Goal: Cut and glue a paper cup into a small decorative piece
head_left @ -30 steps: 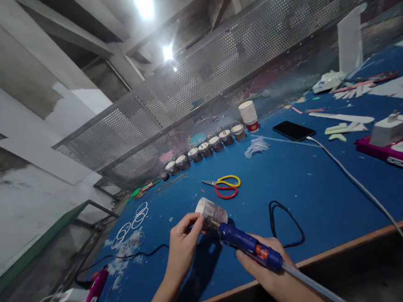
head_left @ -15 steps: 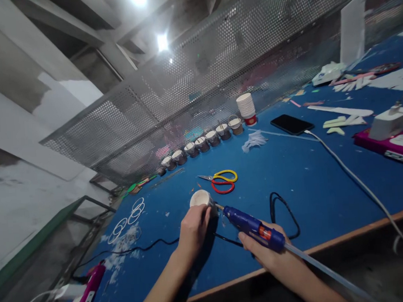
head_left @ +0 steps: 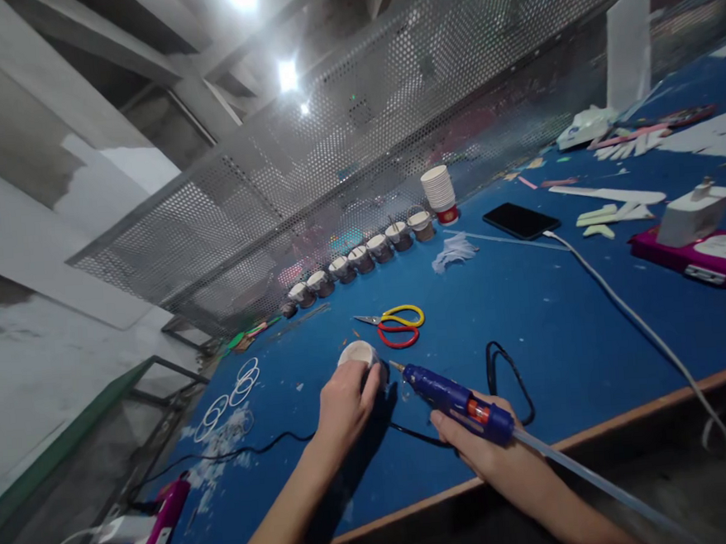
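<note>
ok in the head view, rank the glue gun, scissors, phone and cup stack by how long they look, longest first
1. Glue gun, helped by being nearest
2. Scissors and phone: too alike to rank
3. Cup stack

- We are in what looks like a craft workshop: a glue gun (head_left: 456, 402) and scissors (head_left: 381, 320) are out on a scuffed blue table (head_left: 466, 323).
- Along its far edge we see a row of small cups (head_left: 360, 260), backed by a metal mesh screen (head_left: 271, 204).
- Cut strips (head_left: 609, 194) litter the right side.
- Above us run bare concrete beams (head_left: 103, 29).
</note>
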The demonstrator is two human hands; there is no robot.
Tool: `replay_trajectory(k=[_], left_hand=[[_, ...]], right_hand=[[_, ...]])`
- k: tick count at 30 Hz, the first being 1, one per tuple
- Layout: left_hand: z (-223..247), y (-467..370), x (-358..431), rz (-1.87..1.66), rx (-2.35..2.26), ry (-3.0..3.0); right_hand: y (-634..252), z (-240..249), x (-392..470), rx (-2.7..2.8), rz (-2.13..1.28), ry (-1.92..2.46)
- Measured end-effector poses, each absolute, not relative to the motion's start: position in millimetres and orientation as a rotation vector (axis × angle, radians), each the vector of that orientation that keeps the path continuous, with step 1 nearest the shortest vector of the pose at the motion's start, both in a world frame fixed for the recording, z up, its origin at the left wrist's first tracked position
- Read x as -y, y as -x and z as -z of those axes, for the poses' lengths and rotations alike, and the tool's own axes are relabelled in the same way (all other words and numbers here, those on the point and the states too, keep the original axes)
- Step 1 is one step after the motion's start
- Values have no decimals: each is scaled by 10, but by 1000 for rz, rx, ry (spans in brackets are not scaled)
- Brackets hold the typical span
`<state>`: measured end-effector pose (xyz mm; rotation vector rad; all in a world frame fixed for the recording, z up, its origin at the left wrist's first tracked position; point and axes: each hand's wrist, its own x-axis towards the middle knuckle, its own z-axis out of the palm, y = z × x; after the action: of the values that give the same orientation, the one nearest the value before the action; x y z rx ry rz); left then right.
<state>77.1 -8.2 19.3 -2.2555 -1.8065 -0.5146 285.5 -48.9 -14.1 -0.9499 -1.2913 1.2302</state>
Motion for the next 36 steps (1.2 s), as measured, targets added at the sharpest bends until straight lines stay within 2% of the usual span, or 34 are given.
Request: replay_trajectory(k=[15,25,32,36], left_hand=[[-151,-722,64,559,1806,2269],[-37,-682,24,586,1808,2228],[-320,-603,153,819,1875,2353],[-415,-503,144,715,1804,2515]], right_hand=[[-2864,279,509,1264,-1374,967],[-2959,57,508,1289,-1336,925],[-2972,138,512,1188,-1384,1014],[-2961,125,462,1095,-1566,1110]])
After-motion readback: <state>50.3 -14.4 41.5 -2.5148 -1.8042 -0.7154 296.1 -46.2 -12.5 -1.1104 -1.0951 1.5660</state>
